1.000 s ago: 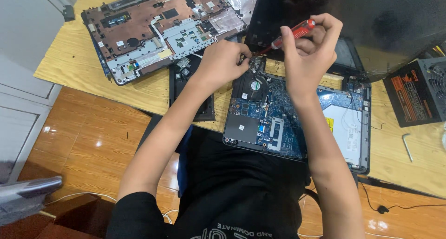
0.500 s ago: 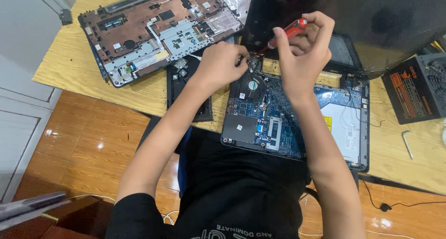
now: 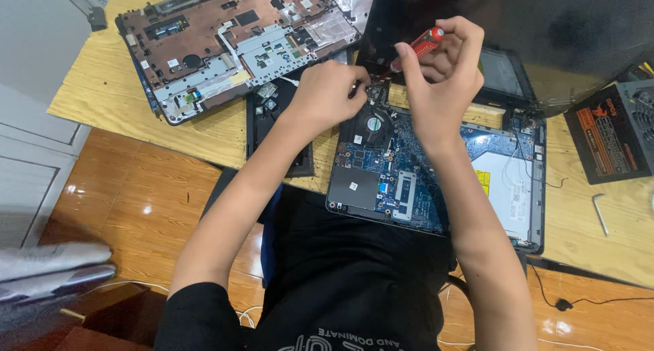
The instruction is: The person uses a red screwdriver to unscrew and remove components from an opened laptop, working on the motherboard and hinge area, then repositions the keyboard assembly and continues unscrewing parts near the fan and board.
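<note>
Two hands working: right fingers [image 3: 441, 71] gripping screwdriver [image 3: 417, 48], slanting down-left toward left fingers [image 3: 325, 95] pinching beside fan [image 3: 373, 124].

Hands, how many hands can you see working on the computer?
2. The left hand rests on the opened laptop near its fan. The right hand grips a red screwdriver above it.

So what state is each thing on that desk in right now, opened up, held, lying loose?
Laptop base: cover off, blue circuit board and fan bared.
Red screwdriver: gripped in the right hand, tip down near the fan corner.
Left hand: resting on the board's top edge, holding no tool.
Removed laptop cover: lying inside-up on the wooden table.
Power supply box: lying flat, untouched.
Hex key: lying loose.
</note>
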